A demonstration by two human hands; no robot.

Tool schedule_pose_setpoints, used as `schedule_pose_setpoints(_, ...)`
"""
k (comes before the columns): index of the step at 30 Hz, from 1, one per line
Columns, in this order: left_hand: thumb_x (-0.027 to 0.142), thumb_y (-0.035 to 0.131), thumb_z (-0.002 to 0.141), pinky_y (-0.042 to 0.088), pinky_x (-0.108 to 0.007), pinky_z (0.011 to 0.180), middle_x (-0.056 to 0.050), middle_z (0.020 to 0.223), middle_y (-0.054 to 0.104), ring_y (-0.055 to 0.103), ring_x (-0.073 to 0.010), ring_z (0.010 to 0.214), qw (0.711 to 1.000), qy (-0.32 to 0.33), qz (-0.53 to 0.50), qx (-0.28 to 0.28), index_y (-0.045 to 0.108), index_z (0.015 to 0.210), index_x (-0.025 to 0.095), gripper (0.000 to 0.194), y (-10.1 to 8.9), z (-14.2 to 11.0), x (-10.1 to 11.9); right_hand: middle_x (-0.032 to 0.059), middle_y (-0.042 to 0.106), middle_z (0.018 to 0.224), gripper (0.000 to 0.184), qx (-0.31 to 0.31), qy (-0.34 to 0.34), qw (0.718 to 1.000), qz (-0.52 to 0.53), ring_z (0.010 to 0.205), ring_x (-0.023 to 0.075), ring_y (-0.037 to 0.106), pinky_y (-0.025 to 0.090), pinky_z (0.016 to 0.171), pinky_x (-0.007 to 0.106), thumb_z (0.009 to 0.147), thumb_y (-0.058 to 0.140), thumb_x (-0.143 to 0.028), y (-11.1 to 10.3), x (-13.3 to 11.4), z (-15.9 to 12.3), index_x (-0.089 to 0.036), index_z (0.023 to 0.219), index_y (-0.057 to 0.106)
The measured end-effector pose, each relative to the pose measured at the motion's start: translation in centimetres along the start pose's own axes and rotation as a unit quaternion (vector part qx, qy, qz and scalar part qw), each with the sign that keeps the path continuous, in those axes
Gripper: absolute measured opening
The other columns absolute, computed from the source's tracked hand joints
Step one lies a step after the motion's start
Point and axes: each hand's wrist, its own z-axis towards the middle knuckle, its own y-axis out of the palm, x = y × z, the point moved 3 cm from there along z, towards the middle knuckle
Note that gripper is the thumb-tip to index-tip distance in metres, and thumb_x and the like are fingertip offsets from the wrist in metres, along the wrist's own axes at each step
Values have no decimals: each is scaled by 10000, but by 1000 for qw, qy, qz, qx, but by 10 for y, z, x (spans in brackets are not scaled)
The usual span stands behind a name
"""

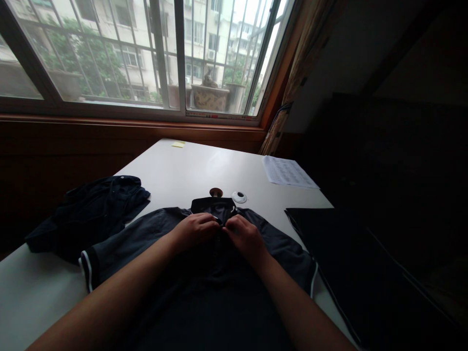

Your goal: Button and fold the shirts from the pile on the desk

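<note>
A dark polo shirt (215,282) lies spread face up on the white table, its short sleeves out to both sides with white-striped cuffs. Its collar (212,204) points away from me toward the window. My left hand (195,228) pinches the front of the shirt just below the collar. Close beside it, my right hand (244,234) grips the opposite edge of the neck opening, fingertips nearly meeting the left ones. What exactly lies between the fingertips is too small and dark to make out.
Crumpled dark clothing (98,209) lies at left, and a flat dark cloth or bag (351,263) at right. Past the collar are a round brown spool-like object (216,192) and a white disc (239,197). Printed papers (290,172) and a yellow sticky note (178,144) rest farther back on the table (219,163).
</note>
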Motion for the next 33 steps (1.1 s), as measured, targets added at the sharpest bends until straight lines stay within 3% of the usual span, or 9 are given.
schedule_pose_setpoints(6,193,533,991,533,-264,724,-60,946,683,652,-154,804,999,-20,-28,11,643,990,175,111,1,-1,-2,49,681,946,124,-15,-45,999,1,838,160,662,540,782,275,989,573,-231,-2,-7,0,-235,1006,696)
schedule_pose_setpoints(14,217,499,1011,550,-263,721,-50,906,671,650,-150,799,999,-37,-39,-2,643,989,174,152,1,0,-1,66,695,959,152,-28,-52,997,-57,907,193,665,542,852,321,1000,561,-245,0,-7,-1,-228,1049,704)
schedule_pose_setpoints(20,221,504,1015,553,-270,724,-56,908,677,650,-154,794,998,-37,-57,-15,656,984,170,163,3,-2,-4,68,683,936,154,-50,-82,990,-104,887,194,642,521,847,326,1006,538,-240,-1,-9,1,-209,1015,689)
schedule_pose_setpoints(24,238,508,1021,562,-261,744,-67,946,707,681,-151,831,991,-52,-125,8,679,1014,172,184,1,-1,-3,69,674,897,162,-45,-100,980,-165,862,205,620,502,838,349,1000,526,-229,1,-9,2,-207,965,682)
schedule_pose_setpoints(29,321,574,992,555,-281,757,-63,896,703,673,-161,808,970,-149,-185,45,690,930,174,197,-4,5,2,69,664,864,178,-39,-119,970,-210,826,212,593,479,797,358,1001,509,-219,1,-13,2,-201,924,669)
schedule_pose_setpoints(33,351,642,940,530,-288,740,-56,891,651,641,-169,811,951,-208,-224,40,697,891,165,200,-5,9,6,69,667,859,183,-38,-128,967,-216,804,212,583,470,767,360,1005,502,-223,0,-17,3,-196,929,666)
